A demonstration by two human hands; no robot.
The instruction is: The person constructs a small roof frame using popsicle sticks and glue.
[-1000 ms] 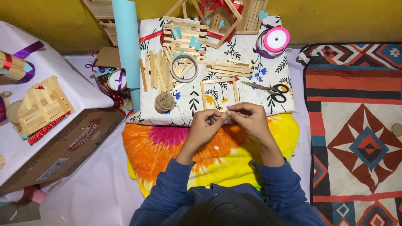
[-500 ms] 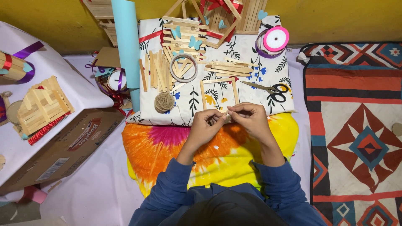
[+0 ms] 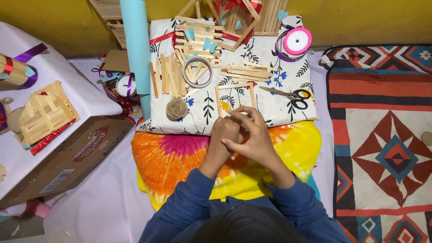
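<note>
Here, a person's left hand (image 3: pixel 225 132) and right hand (image 3: pixel 252 137) meet at the near edge of a white floral-print cloth (image 3: pixel 270 67), just in front of a rectangular frame of pale wooden craft sticks (image 3: pixel 235 86). The frame lies flat on the cloth with its long axis running away from the person, its lower end hidden behind the knuckles. The left hand is curled into a loose fist; the right spreads its fingers over it, and whether either pinches anything cannot be told. Beside the frame lie black-and-yellow-handled scissors (image 3: pixel 288 94) to the right, a ball of brown twine (image 3: pixel 177 109) to the left and a grey ring (image 3: pixel 197 72) among loose wooden sticks (image 3: pixel 168 81). A tie-dyed orange and yellow cushion (image 3: pixel 180 157) sits beneath the forearms.
</note>
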